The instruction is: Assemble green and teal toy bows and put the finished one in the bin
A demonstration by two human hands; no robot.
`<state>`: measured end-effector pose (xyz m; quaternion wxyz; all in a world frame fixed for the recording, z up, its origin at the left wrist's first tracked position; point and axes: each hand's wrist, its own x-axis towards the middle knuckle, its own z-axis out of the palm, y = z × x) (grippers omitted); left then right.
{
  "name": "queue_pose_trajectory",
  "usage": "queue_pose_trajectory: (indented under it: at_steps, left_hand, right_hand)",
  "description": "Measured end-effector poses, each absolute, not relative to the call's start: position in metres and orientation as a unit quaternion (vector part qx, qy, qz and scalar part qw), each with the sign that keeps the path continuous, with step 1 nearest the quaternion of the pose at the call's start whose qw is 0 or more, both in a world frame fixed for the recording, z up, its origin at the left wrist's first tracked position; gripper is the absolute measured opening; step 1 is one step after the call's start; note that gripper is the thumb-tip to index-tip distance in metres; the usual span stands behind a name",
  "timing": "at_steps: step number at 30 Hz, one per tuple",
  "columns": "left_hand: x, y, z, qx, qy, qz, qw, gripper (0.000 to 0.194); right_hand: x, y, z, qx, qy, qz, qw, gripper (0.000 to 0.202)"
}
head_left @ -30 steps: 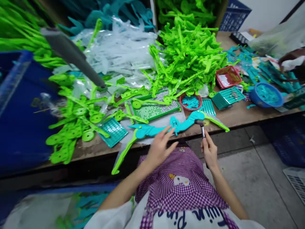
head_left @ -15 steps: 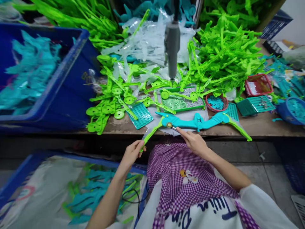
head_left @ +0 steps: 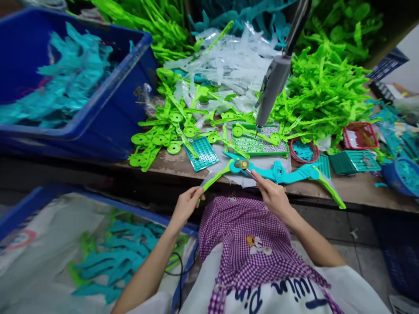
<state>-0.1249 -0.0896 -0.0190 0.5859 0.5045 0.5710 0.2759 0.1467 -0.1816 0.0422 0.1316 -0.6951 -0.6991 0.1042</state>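
Note:
A teal toy bow (head_left: 265, 171) with bright green limbs lies along the front edge of the workbench. Its left green limb (head_left: 218, 174) is gripped near the tip by my left hand (head_left: 188, 204), fingers wrapped round it. My right hand (head_left: 273, 196) is closed on the thin handle of a small hammer (head_left: 242, 164). The brassy hammer head is over the bow's left joint; whether it touches cannot be told. A grey electric screwdriver (head_left: 273, 89) hangs above, its tip over a green tray (head_left: 260, 152) of small metal screws.
Green limbs (head_left: 327, 96) are heaped at the back right, with clear plastic pieces (head_left: 225, 56) beside them. A blue bin (head_left: 137, 56) of teal parts stands left. Teal perforated plates (head_left: 200, 153) and a red basket (head_left: 317, 153) sit near the bow. Below left is another blue crate (head_left: 42, 192).
The view has tilted, so the bench and screwdriver appear slanted. The hammer head appears slightly shifted relative to the bow's left joint. Both hands keep their holds.

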Motion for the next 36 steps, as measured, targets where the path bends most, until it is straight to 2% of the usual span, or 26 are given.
queue_pose_trajectory:
  at_steps: [2, 9, 16, 25, 32, 36]
  left_hand:
    - [-0.122, -0.092, -0.018, 0.478, 0.572, 0.292, 0.599, 0.052]
    - [-0.109, -0.1, -0.018, 0.442, 0.556, 0.365, 0.602, 0.042]
    - [-0.102, -0.099, -0.031, 0.442, 0.563, 0.357, 0.601, 0.046]
    - [-0.101, -0.098, -0.035, 0.446, 0.562, 0.357, 0.597, 0.046]
    - [-0.099, -0.096, -0.032, 0.42, 0.552, 0.38, 0.612, 0.04]
    - [-0.101, -0.095, -0.035, 0.436, 0.543, 0.388, 0.604, 0.037]
  right_hand:
    - [0.142, -0.179, 0.041, -0.675, -0.714, 0.114, 0.149, 0.049]
    - [0.126, -0.163, 0.027, -0.658, -0.73, 0.146, 0.113, 0.049]
    - [0.127, -0.158, 0.029, -0.665, -0.738, 0.115, 0.01, 0.05]
    - [0.128, -0.169, 0.032, -0.653, -0.753, 0.071, -0.026, 0.049]
    - [0.122, -0.168, 0.032, -0.617, -0.781, 0.09, 0.035, 0.049]
    - [0.117, -0.161, 0.031, -0.616, -0.779, 0.113, 0.037, 0.048]
